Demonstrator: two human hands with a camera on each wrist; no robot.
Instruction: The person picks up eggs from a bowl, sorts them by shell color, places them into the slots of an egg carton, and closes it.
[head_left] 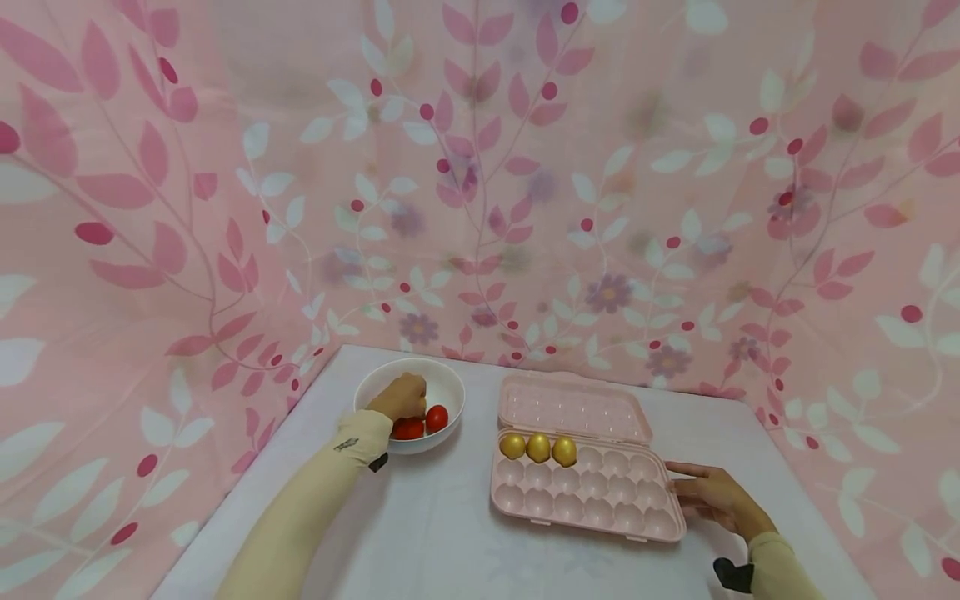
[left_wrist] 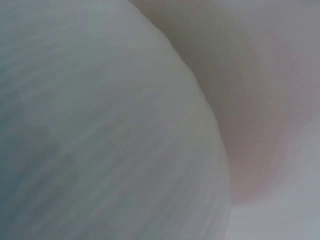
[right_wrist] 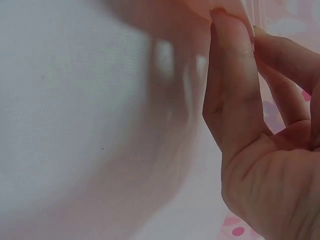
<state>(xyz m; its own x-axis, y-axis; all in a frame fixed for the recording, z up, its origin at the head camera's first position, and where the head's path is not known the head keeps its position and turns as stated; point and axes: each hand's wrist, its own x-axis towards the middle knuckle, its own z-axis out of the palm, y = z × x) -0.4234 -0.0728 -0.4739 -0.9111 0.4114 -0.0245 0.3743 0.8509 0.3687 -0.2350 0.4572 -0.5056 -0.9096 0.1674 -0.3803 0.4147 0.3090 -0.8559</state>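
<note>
My left hand (head_left: 405,397) reaches down into a white bowl (head_left: 453,379) at the left of the table, its fingertips hidden. Beside and below it lie a red, glossy round item (head_left: 437,418) and another red one (head_left: 408,429); their kind is not plain. The bowl's ribbed outer wall (left_wrist: 125,130) fills much of the left wrist view. My right hand (head_left: 712,493) pinches the right edge of an open pink egg carton (head_left: 585,508), thumb and fingers on either side of its rim in the right wrist view. Several gold eggs (head_left: 538,447) sit in its back row.
The carton's lid (head_left: 573,408) lies folded back toward the rear. A white cloth (head_left: 427,533) covers the table. Pink floral curtains (head_left: 480,208) rise behind it and at both sides.
</note>
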